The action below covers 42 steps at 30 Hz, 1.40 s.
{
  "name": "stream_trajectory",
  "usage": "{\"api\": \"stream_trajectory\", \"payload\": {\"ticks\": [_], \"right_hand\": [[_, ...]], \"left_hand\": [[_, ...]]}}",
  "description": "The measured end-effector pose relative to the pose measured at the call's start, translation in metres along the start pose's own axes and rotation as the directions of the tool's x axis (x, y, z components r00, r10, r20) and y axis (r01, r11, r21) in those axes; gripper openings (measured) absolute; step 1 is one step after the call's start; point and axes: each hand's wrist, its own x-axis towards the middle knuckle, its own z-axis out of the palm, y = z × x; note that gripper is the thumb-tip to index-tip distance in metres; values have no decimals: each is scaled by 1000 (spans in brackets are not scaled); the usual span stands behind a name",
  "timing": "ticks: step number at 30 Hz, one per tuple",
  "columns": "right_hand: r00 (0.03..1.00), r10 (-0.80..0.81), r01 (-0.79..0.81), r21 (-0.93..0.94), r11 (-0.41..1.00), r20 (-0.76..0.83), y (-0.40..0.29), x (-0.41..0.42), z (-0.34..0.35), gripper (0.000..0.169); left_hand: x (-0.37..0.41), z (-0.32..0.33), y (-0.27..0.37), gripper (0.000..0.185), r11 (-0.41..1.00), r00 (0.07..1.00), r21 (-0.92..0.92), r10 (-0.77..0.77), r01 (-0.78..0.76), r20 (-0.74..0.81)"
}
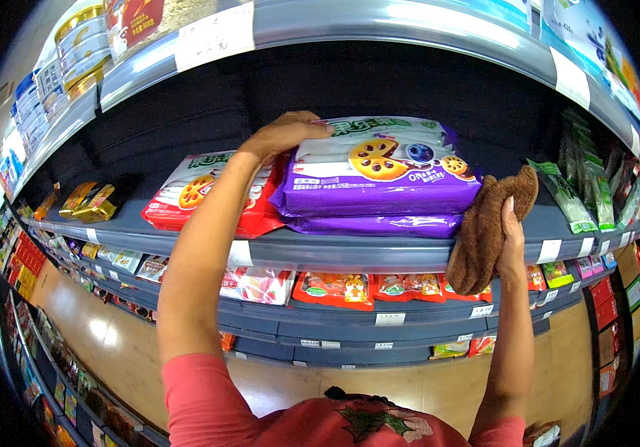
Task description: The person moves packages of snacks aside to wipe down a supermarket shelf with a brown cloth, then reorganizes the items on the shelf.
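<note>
Two purple-and-white packs of filled biscuits lie stacked on the dark shelf (543,226). My left hand (289,133) grips the back left corner of the upper biscuit pack (381,190), its thumb on top and its other fingers mostly hidden behind. In my right hand (511,240) is a bunched brown towelling cloth (485,234), which hangs over the shelf's front edge against the stack's right end. The lower biscuit pack (376,225) shows only along its front. A red-and-white biscuit pack (180,195) lies to the left, partly behind my left forearm.
Gold packets (93,204) lie farther left on this shelf, and green-and-clear packets (568,198) lie to the right. Overhead, another shelf's front rail (342,25) carries paper labels. Orange-red snack bags (334,288) line the shelf below. Tins (82,47) stand at the upper left.
</note>
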Motion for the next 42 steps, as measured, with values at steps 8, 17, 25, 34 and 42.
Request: {"api": "stream_trajectory", "payload": {"ticks": [8, 17, 25, 34, 42], "right_hand": [[999, 35, -35, -18, 999, -15, -3, -1, 2, 51], [984, -157, 152, -57, 987, -80, 6, -4, 3, 41], [730, -502, 535, -70, 842, -465, 26, -34, -3, 40], [468, -143, 613, 204, 763, -872, -35, -125, -69, 62], [447, -244, 693, 161, 703, -861, -58, -171, -113, 48]], "left_hand": [[-8, 2, 8, 59, 999, 999, -43, -29, 28, -28], [-84, 47, 56, 23, 791, 424, 449, 605, -415, -674], [-143, 166, 57, 19, 59, 160, 616, 981, -786, 110], [-111, 206, 52, 27, 261, 288, 458, 958, -850, -11], [-89, 242, 67, 25, 337, 340, 360, 939, -870, -58]]}}
